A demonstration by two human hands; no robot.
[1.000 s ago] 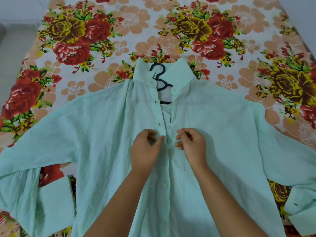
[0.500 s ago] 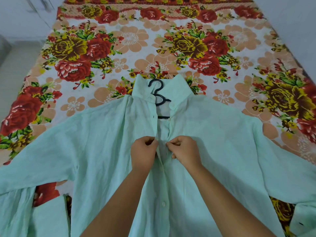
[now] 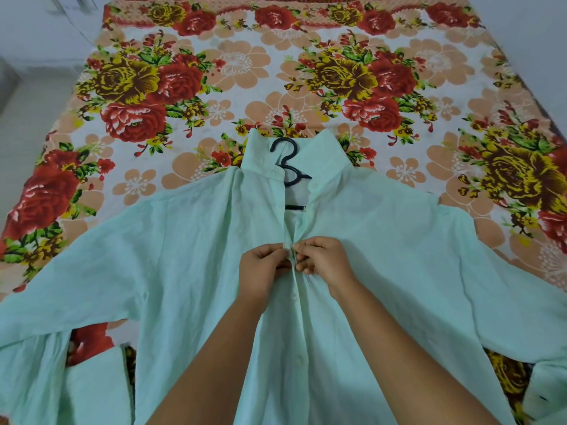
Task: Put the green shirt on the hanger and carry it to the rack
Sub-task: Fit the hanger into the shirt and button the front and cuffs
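Observation:
A pale green shirt (image 3: 171, 256) lies spread front-up on the bed, sleeves out to both sides. A black hanger (image 3: 288, 162) sits inside it; its hook and a short piece of bar show in the open collar, the rest is hidden under the cloth. My left hand (image 3: 260, 266) pinches the left edge of the button placket at chest height. My right hand (image 3: 322, 256) pinches the right edge right beside it, fingertips almost touching. The placket is open above my hands and closed with white buttons below them.
The shirt rests on a bed with a floral sheet (image 3: 233, 72) of red and yellow roses. Pale floor (image 3: 33, 96) lies past the bed's left edge and a plain wall (image 3: 534, 32) runs along the right. No rack is in view.
My two hands have come together on the placket, closing the gap between the shirt's front edges. My head has risen, so more of the bed's far end shows.

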